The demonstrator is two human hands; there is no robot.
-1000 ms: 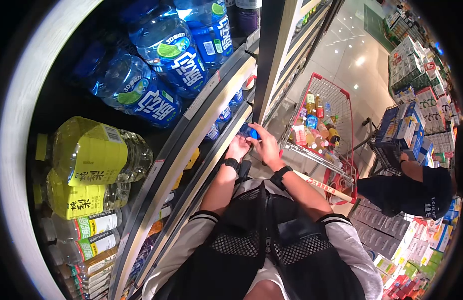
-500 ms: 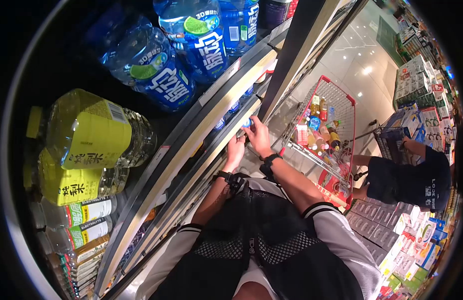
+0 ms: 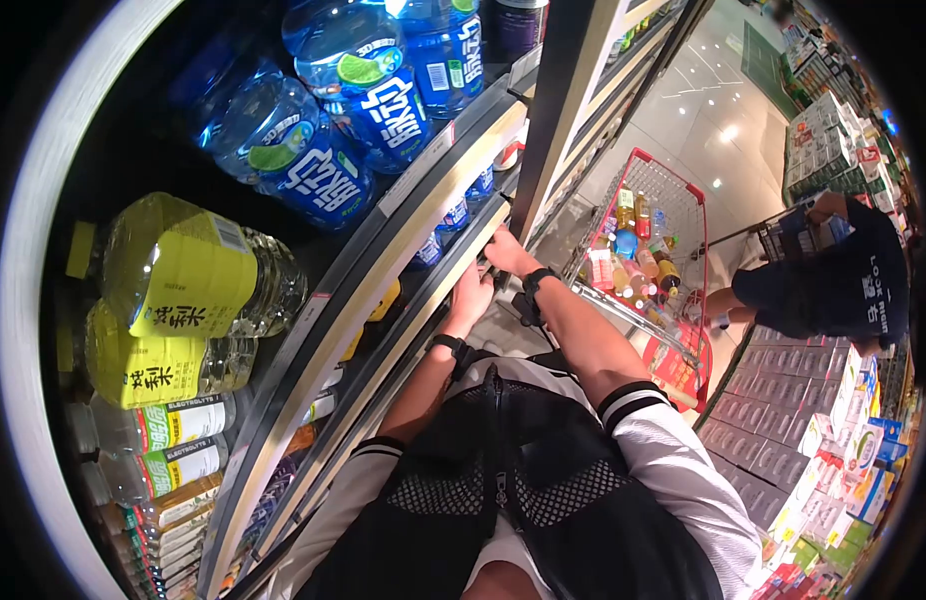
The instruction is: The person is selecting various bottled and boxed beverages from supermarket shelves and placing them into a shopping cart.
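Note:
My right hand [image 3: 504, 250], with a dark watch on its wrist, reaches into a lower shelf of the drinks cooler [image 3: 423, 290]. Its fingertips are hidden past the shelf rail, beside small blue-labelled bottles [image 3: 453, 215]. My left hand [image 3: 471, 295] lies flat against the same rail just below, holding nothing. No bottle shows in either hand.
Large blue water bottles [image 3: 353, 120] and yellow-labelled bottles [image 3: 183, 280] fill the upper shelves. A red shopping cart [image 3: 648, 250] full of drinks stands right of my arms. Beyond it, a person in dark clothes [image 3: 833, 285] bends over a blue basket. Stacked cartons [image 3: 783, 470] line the right.
The small blue bottle I held in both hands at the shelf edge is gone from view. My right hand has pushed further into the shelf. The person behind has moved up.

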